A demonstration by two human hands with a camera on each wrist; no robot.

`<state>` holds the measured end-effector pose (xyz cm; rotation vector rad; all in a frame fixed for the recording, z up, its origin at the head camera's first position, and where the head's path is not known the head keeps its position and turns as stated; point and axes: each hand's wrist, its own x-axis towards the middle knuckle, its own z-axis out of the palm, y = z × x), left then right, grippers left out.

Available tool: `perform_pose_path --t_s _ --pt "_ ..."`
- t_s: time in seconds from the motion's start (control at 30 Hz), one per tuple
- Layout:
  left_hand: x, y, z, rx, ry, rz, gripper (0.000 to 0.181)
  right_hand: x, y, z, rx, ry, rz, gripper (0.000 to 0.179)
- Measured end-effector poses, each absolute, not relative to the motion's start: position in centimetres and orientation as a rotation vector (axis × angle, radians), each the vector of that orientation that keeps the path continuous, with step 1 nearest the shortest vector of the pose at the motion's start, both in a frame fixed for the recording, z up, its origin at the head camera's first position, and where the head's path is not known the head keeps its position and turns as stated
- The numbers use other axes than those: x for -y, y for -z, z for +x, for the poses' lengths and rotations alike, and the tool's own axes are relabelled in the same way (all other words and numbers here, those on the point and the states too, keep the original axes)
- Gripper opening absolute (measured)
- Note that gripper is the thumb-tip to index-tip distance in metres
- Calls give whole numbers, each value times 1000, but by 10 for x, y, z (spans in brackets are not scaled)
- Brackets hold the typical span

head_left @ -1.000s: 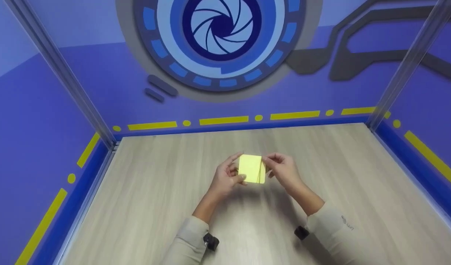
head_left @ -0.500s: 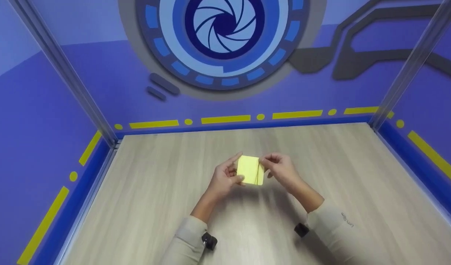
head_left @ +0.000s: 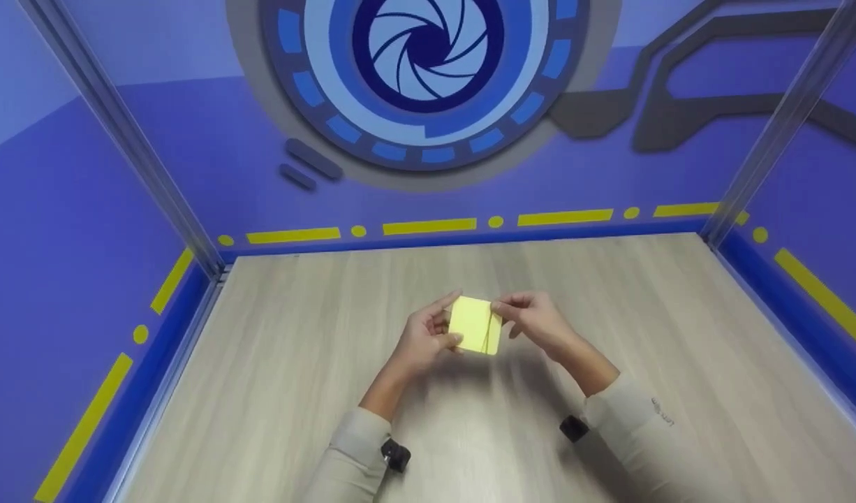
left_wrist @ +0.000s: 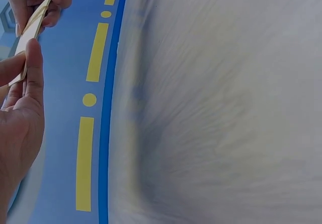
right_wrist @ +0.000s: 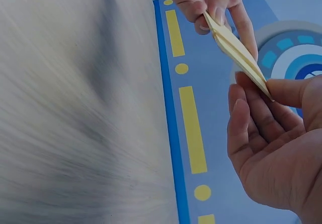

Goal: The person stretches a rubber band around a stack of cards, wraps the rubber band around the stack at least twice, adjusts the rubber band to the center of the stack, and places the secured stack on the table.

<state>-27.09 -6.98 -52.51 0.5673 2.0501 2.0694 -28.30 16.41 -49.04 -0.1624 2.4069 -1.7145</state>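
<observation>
Compared with one second before, the yellow pad (head_left: pixel 468 325) has come slightly lower and to the left in the head view, it leans a little more clockwise, and the right hand (head_left: pixel 542 324) has moved a little to the left together with it. Between the front layer and the pad's right edge, the strip which shows has become wider near the top. The pad is just below the centre of the frame, held above the worktop (head_left: pixel 295 349). The left hand (head_left: pixel 422 341) has its grip closed on the left side of the pad, with the thumb lying on the face near the lower left corner; the grip of the right hand pinches the upper right edge. The worktop has pale wood grain and carries soft shadows of the hands and arms. Behind it stands a blue-violet wall (head_left: pixel 211 161) with a round emblem (head_left: pixel 428 45) at the upper middle and yellow marks (head_left: pixel 429 226) along the base; metal posts (head_left: pixel 131 150) stand at the corners. Both sleeves (head_left: pixel 351 454) are light grey. The pad turns its face to the head camera, its upper edge sloping down to the right. Viewed edge-on by the right wrist camera, its long axis runs from upper left to lower right, and a narrow gap shows between the layers.
</observation>
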Motion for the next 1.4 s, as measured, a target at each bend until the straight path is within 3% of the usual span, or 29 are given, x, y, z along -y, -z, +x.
perform_pose_path --t_s 0.67,0.93,1.17,1.4 --pt "52 521 -271 -2021 -2159 555 70 -164 486 -289 -2306 1773 -152 38" --pt "53 516 -271 -2045 -2248 453 69 -162 497 -280 -2285 1882 -114 28" --pt "56 517 -273 -2044 -2362 359 67 -152 504 -265 -2260 1876 -124 35" --pt "45 517 -271 -1962 -2468 288 67 -135 507 -255 -2268 1972 -23 24"
